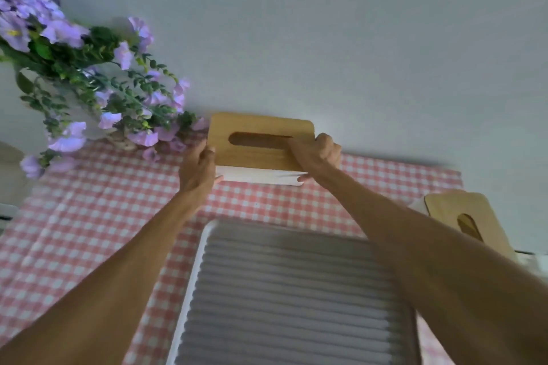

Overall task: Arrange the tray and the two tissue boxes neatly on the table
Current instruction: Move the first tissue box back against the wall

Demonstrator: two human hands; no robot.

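Observation:
A white tissue box with a wooden slotted lid [258, 147] sits at the far edge of the table, against the wall. My left hand [198, 167] grips its left end and my right hand [318, 157] grips its right end, thumb on the lid. A second tissue box with the same wooden lid [465, 221] lies at the table's right edge, partly behind my right forearm. The white-rimmed tray with a grey ribbed mat [194, 275] lies near me, in front of the first box.
A pink and white checked cloth [89, 231] covers the table. A bouquet of purple flowers with green leaves [98, 86] stands at the back left, close to the held box. A pale wall [326, 38] runs directly behind the table.

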